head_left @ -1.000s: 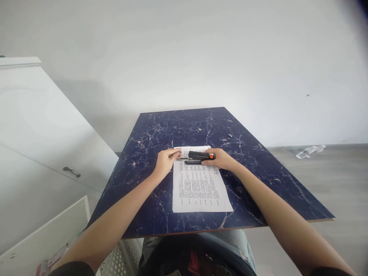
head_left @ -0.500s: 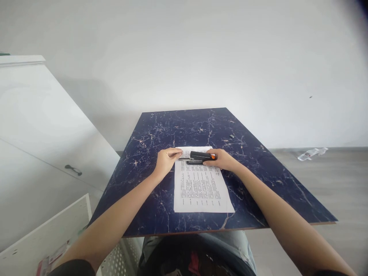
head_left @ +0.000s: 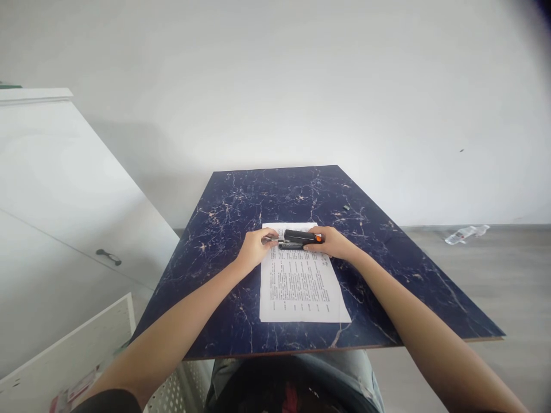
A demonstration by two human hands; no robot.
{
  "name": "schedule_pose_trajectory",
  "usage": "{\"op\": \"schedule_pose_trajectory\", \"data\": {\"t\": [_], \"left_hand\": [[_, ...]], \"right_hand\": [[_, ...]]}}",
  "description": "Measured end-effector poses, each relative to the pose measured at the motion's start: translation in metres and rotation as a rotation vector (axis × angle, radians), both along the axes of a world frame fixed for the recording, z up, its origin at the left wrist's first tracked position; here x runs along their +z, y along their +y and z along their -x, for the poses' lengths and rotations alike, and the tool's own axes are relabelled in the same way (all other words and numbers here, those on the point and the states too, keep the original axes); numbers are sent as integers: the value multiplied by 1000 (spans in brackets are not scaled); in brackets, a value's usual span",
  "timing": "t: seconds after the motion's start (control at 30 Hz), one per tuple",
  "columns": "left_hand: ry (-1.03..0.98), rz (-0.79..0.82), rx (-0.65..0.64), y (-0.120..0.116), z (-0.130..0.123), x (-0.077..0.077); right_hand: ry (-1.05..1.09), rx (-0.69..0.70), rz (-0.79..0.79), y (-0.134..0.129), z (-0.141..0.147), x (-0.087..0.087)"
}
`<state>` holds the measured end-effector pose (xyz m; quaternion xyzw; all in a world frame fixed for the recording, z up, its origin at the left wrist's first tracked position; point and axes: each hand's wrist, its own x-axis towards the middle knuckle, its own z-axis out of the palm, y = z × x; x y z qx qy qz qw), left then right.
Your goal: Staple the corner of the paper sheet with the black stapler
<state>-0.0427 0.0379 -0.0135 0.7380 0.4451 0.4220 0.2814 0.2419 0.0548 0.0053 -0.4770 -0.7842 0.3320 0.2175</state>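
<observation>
A black stapler (head_left: 297, 237) with an orange patch lies crosswise over a printed sheet of paper (head_left: 297, 287). My right hand (head_left: 333, 242) grips the stapler's right end, fingers above and thumb below. At its left end, a thin metal staple tray (head_left: 279, 240) sticks out. My left hand (head_left: 257, 248) pinches the outer part of this tray between thumb and fingers, close to the stapler's body. Part of the tray is hidden by these fingers. The paper lies flat on the dark blue marbled table (head_left: 232, 212).
A small dark piece (head_left: 346, 207) rests on the table at the back right. To the left stand a white cabinet (head_left: 55, 172) and a white perforated basket (head_left: 167, 393). Clear plastic packaging (head_left: 466, 234) lies on the floor by the wall.
My left hand has moved right, closer to the stapler, and less of the metal tray sticks out. My right hand keeps its hold on the stapler. The view has tilted slightly up.
</observation>
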Motion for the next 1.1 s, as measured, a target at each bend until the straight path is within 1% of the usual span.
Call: {"op": "schedule_pose_trajectory", "data": {"t": [0.23,0.4,0.6,0.83,1.0,1.1], "left_hand": [[115,-25,57,-2,3,1],[77,13,63,-1,4,1],[100,17,62,-1,3,3],[141,-15,25,-1,8,5],[166,-63,-21,-2,12,9],[142,-74,-13,-3,12,11]], "right_hand": [[12,12,-2,1,-1,-1],[16,10,-3,1,-1,0],[8,-4,12,0,-1,0],[8,5,-10,2,-2,-3],[14,6,4,2,-3,-4],[12,5,7,1,-2,-2]]}}
